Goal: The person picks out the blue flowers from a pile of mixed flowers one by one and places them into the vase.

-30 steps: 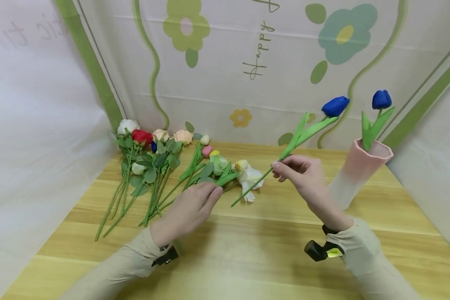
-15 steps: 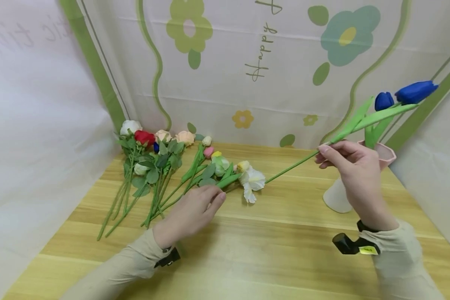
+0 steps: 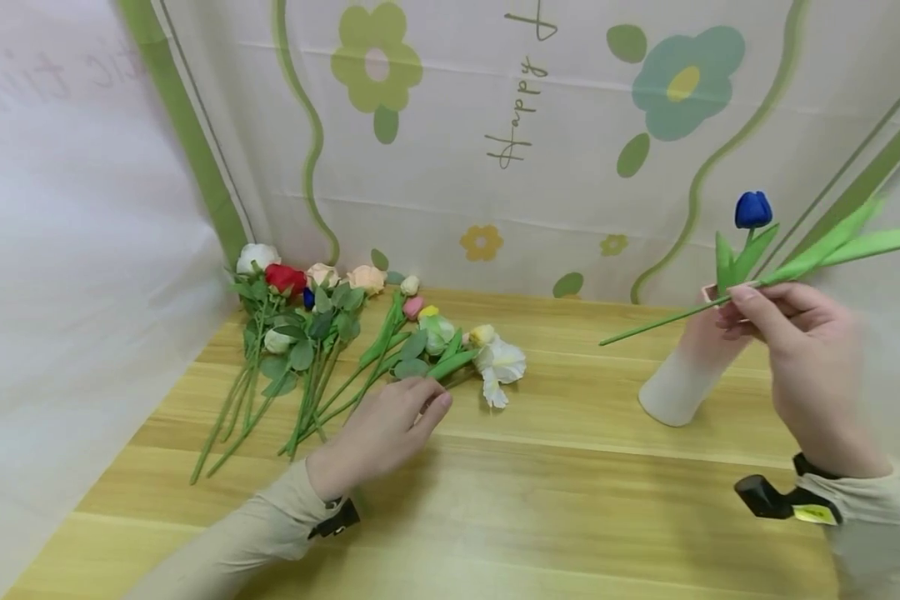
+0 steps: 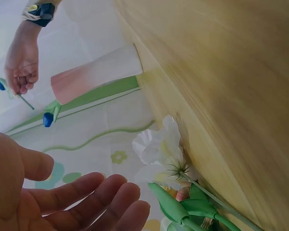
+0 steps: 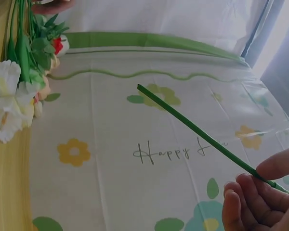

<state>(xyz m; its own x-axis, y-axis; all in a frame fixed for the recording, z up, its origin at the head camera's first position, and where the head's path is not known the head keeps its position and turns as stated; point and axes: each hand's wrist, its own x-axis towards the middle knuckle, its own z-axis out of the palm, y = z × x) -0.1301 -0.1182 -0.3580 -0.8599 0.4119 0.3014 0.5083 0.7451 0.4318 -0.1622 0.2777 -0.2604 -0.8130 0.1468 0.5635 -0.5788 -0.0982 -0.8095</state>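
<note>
My right hand [image 3: 813, 362] pinches the green stem of a blue tulip [image 4: 1, 85] between thumb and fingers, beside the vase mouth. In the head view this tulip's leaves run off the right edge and its bloom is outside; the bare stem end [image 5: 164, 106] points left. A pink-and-white vase [image 3: 686, 375] behind the hand holds another blue tulip [image 3: 753, 210], standing upright; its rim is partly covered by the hand. My left hand [image 3: 382, 425] holds nothing, its fingers loosely bent [image 4: 94, 202], close over the green tulip leaves and near a white ruffled flower [image 3: 501, 362].
Several artificial flowers lie on the left of the wooden table [image 3: 510, 525], among them a red rose [image 3: 285, 279], a white rose [image 3: 257, 257] and a pink tulip [image 3: 413, 308]. A printed cloth backdrop [image 3: 420, 167] rises behind the table.
My right hand has carried the tulip rightward from the middle, past the vase, its bloom leaving the head view. The left hand stays over the flowers, nearly still.
</note>
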